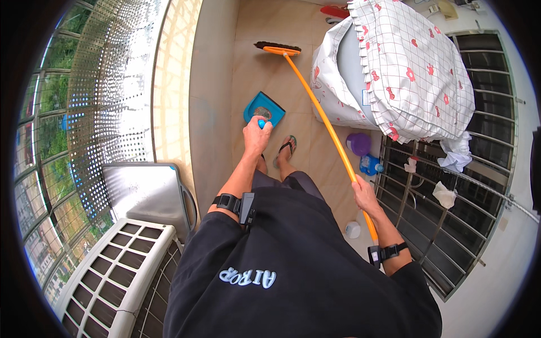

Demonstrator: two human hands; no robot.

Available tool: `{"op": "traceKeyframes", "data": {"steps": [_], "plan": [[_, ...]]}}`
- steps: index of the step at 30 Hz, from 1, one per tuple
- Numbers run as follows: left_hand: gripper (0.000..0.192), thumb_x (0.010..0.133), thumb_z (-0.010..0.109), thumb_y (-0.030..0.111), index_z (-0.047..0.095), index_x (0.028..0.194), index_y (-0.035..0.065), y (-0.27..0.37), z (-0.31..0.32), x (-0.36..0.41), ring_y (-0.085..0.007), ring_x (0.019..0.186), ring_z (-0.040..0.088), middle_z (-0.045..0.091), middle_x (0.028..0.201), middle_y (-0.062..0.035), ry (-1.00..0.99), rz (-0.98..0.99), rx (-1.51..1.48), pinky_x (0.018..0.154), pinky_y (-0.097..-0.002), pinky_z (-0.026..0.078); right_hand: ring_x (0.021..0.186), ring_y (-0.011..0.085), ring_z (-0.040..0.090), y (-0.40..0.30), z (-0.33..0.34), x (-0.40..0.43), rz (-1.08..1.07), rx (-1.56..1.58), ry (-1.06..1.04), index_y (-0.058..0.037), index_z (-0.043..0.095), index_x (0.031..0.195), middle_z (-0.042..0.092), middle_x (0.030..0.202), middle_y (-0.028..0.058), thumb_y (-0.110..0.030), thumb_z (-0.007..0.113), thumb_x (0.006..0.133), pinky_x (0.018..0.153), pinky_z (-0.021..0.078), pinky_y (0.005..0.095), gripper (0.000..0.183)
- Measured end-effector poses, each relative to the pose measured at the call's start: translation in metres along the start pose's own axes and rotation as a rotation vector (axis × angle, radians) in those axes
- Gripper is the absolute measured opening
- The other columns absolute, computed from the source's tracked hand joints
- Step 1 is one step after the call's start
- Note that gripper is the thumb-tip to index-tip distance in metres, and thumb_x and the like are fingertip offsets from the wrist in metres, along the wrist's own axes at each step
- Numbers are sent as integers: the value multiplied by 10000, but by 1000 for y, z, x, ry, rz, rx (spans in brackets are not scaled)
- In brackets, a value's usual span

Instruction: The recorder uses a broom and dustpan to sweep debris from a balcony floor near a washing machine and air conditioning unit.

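My left hand is closed around the blue handle of a long-handled dustpan, seen nearly end-on. The teal dustpan lies below it, close to the tiled floor, with some greyish debris in its pan. In my right hand is the orange pole of a broom, which slants away and to the left. Its head, orange with dark bristles, rests on the floor beyond the dustpan. My feet, in flip-flops, stand just behind the pan, and one is partly hidden by my left arm.
A covered appliance with a checked, patterned cloth stands at the right. Near its base are a purple container and a blue bottle. A white container sits nearer me. An air-conditioner outdoor unit occupies the lower left, beside a wall.
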State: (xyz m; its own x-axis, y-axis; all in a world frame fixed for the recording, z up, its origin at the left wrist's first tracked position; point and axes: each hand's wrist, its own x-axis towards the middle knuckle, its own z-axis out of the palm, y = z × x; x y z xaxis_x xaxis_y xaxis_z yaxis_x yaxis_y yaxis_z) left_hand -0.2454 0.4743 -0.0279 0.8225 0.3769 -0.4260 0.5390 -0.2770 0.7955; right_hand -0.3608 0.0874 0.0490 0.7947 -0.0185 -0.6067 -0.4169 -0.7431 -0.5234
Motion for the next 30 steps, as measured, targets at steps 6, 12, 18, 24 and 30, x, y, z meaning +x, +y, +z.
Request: {"op": "traceKeyframes", "data": {"steps": [6,12,18,24,30], "plan": [[347,774,662,252,662,1026,14,-15,4,-17,-292,720,664,677,776,-196,-17,10,-30,705,-394,524,409,195,519,-53,33,42,275,74,-42,-82,566,1154,508,579,67,-261,436,975,352,433,337,284],[380,776,663,266,651,1049,1,-30,-1,-27,-355,781,673,680,830,-244,-57,8,-35,746,-429,520,393,124,437,-20,71,-67,523,370,-159,-134,542,1247,464,589,21,-293,431,1005,346,377,290,311],[401,793,662,280,645,1069,-10,-33,10,-26,-368,827,673,680,869,-255,-102,62,-5,782,-427,517,426,108,446,31,97,-164,543,378,-181,-134,587,1172,472,604,4,-242,441,987,378,379,275,259],[360,801,690,267,653,1052,11,-41,23,-22,-405,850,665,681,897,-262,-87,92,74,789,-451,516,515,61,439,22,97,-225,660,769,-151,-99,615,1113,484,669,-43,-202,449,997,462,371,226,227],[352,811,668,269,653,1051,13,-40,21,-18,-375,809,670,684,867,-242,-80,53,70,768,-441,519,428,86,414,14,51,-257,870,935,-207,-117,571,1242,480,621,-11,-241,447,1010,388,358,252,291]]}}
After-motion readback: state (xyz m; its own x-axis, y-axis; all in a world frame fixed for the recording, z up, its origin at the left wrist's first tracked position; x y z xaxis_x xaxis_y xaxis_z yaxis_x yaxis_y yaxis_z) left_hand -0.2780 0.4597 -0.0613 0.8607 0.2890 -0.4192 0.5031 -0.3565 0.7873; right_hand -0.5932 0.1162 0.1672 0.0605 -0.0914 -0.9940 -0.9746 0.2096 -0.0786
